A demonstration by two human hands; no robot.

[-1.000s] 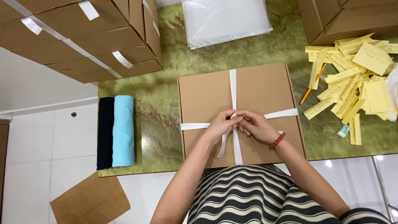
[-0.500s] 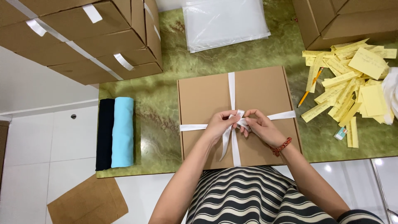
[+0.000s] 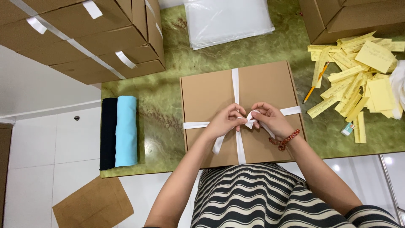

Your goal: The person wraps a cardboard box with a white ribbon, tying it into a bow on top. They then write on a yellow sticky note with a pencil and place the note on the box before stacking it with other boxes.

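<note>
You are pinching the white ribbon (image 3: pixel 235 90) with your left hand (image 3: pixel 223 122) and right hand (image 3: pixel 272 120), apparently at its crossing, so it is staying taut over the cardboard box (image 3: pixel 211 95) centred on the green bench (image 3: pixel 164 105).

box (image 3: pixel 211 90): flat brown cardboard, lid closed, lying level on the green marble top near its front edge.
ribbon (image 3: pixel 235 82): white, wrapped crosswise over the lid; strands meet at a knot near the middle front, one loose end trailing down-left, pinched by fingers.
</note>
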